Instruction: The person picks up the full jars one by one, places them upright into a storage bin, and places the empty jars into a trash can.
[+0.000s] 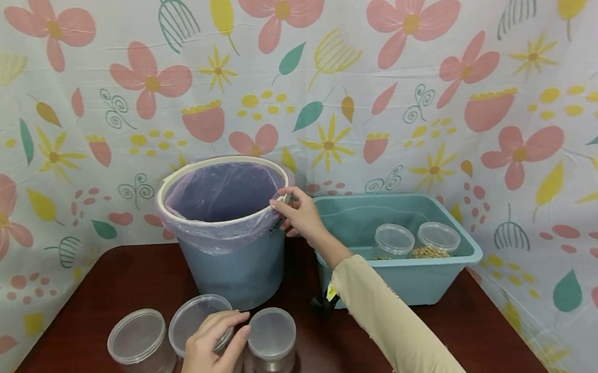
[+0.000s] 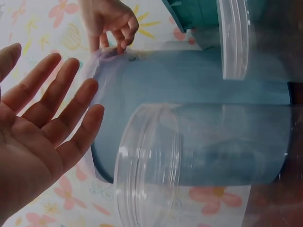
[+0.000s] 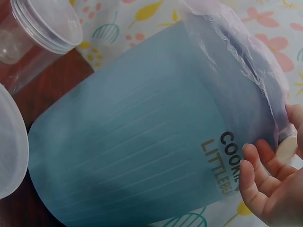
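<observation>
A blue trash can (image 1: 231, 271) stands on the table, lined with a thin, pale purple bag (image 1: 217, 239) folded over its edge. A cream ring (image 1: 216, 222) sits on top over the bag. At the ring's right side, my right hand (image 1: 301, 213) pinches it between thumb and fingers; in the right wrist view a cream end shows there. My left hand (image 1: 207, 354) hovers over a large clear lidded jar (image 1: 192, 314), fingers extended and holding nothing. Beside it are another clear jar (image 1: 145, 357) on the left and a smaller one (image 1: 273, 345) on the right.
Right of the can stands a teal bin (image 1: 411, 281) holding two clear jars (image 1: 394, 240) with tan contents low in them. A small black item with a yellow tag (image 1: 332, 292) lies by that bin. Flowered sheeting (image 1: 290, 91) hangs behind the dark red table (image 1: 88, 303).
</observation>
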A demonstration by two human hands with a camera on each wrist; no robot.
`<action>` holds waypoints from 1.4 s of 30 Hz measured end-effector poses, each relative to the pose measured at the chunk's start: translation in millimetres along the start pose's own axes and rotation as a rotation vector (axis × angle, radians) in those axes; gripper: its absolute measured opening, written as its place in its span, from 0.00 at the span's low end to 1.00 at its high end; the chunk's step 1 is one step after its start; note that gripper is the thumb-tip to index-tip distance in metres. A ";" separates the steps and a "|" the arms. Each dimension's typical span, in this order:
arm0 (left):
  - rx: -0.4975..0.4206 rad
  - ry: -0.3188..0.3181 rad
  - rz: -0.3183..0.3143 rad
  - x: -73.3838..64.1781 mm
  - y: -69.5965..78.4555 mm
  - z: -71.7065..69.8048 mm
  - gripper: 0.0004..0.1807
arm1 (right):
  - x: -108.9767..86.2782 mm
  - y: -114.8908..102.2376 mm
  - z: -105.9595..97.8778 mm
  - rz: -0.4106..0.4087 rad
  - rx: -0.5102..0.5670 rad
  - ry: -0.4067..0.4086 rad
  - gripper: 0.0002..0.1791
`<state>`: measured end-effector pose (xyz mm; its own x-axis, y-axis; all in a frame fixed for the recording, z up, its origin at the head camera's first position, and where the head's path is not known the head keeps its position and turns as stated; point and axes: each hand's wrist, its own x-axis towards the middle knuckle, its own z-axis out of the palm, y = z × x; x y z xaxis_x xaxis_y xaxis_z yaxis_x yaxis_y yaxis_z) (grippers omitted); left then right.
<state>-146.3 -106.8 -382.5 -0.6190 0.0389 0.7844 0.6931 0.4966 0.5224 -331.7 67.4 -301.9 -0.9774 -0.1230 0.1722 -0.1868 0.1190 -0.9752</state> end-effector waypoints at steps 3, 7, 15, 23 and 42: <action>0.033 0.040 0.004 -0.3 -4.5 -3.1 0.15 | -0.1 -1.2 1.9 -0.006 0.003 0.016 0.19; 0.074 0.094 0.008 -0.8 -10.0 -8.2 0.14 | -0.8 -2.3 2.8 -0.009 -0.002 0.039 0.18; 0.123 0.168 -0.006 -2.4 -20.2 -19.2 0.13 | -1.9 -2.1 1.3 -0.012 0.016 0.053 0.19; 0.101 0.221 -0.016 -3.7 -24.9 -27.5 0.14 | -2.1 -0.5 0.7 -0.015 0.022 0.051 0.19; 0.186 0.282 -0.192 -12.2 -35.7 -54.7 0.07 | -2.9 -1.3 -1.4 -0.015 -0.013 0.014 0.19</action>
<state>-143.3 -172.4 -392.5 -0.5873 -0.2971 0.7529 0.4799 0.6212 0.6195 -328.7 69.0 -301.0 -0.9757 -0.1111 0.1886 -0.2024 0.1299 -0.9706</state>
